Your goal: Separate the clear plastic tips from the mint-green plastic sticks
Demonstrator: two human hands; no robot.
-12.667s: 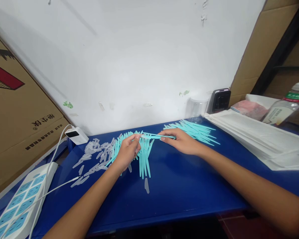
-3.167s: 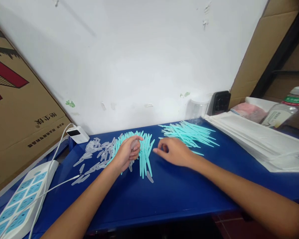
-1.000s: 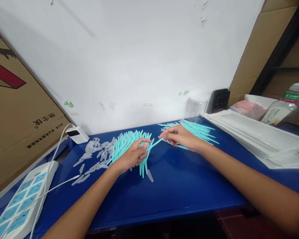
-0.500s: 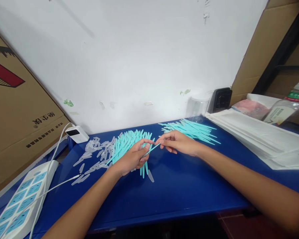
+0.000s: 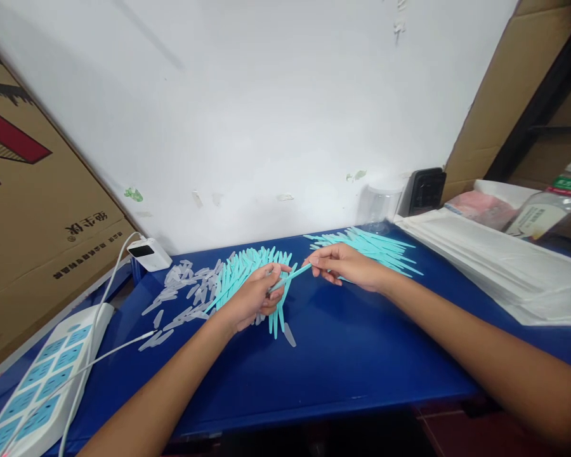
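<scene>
A slim turquoise plastic stick (image 5: 299, 273) spans the gap between my hands, tilted up to the right. My right hand (image 5: 342, 263) pinches its upper end between thumb and fingers. Closed around the lower end is my left hand (image 5: 254, 297), its thumb on top; a greyish translucent part shows there, but I cannot tell whether it is a cap on the stick. Behind my left hand lies a dense pile of turquoise sticks (image 5: 235, 273). Clear flat plastic caps (image 5: 200, 295) are scattered left of that pile, and one loose cap (image 5: 290, 335) lies in front.
Another pile of turquoise sticks (image 5: 375, 249) lies beyond my right hand on the blue table (image 5: 342, 374). White sheets (image 5: 495, 266), a bottle (image 5: 545, 206) and a clear jar (image 5: 382, 206) stand right. At left are a power strip (image 5: 47, 381), a cabled white device (image 5: 151, 254) and a cardboard box (image 5: 42, 209).
My right hand has shifted slightly right, away from my left. More of the turquoise stick shows between them. The piles look the same.
</scene>
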